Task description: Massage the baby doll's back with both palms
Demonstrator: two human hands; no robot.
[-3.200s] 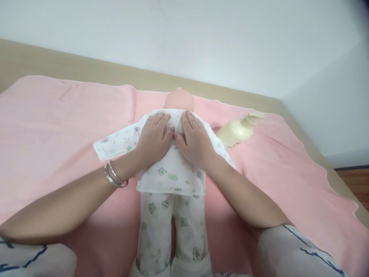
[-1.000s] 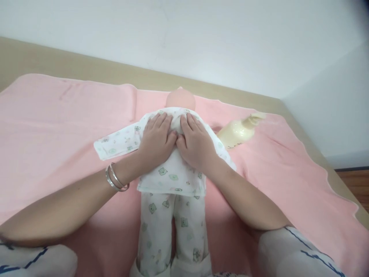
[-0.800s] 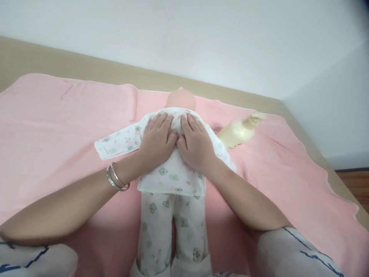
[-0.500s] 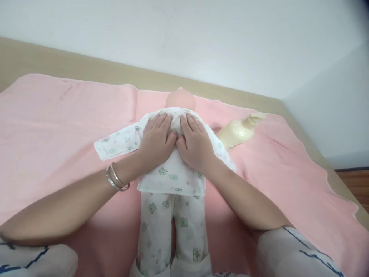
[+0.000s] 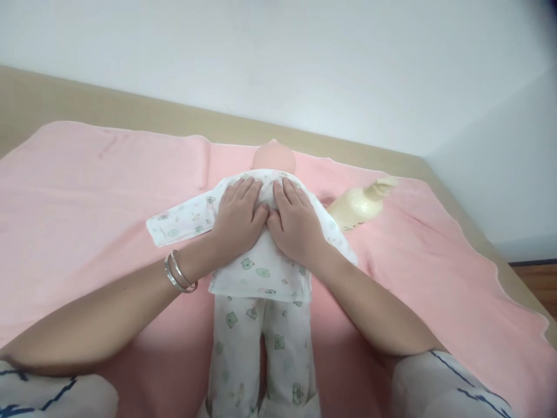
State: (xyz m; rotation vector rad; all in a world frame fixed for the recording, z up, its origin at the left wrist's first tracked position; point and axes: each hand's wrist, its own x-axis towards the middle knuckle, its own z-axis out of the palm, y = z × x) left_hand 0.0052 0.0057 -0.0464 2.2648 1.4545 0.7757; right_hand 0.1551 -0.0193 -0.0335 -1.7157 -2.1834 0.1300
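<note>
A baby doll (image 5: 274,158) lies on a pink blanket (image 5: 108,168), its smooth head toward the wall and its face not visible. It wears a white printed top (image 5: 261,276) and matching trousers (image 5: 237,342). My left hand (image 5: 241,220) rests flat on the upper part of the top, fingers stretched toward the head. Beside it, my right hand (image 5: 296,220) lies in the same way on the other side, the two thumbs nearly touching at the middle. Neither hand grips anything.
A cream pump bottle (image 5: 359,206) lies tilted on the blanket, right of the doll. Beyond the blanket runs the tan table edge (image 5: 174,113), against a white wall (image 5: 278,58). Brown flooring (image 5: 537,278) shows at the far right.
The whole view has shifted slightly, so everything sits a little lower in the picture. Both hands keep their place on the doll's top, with no clear movement.
</note>
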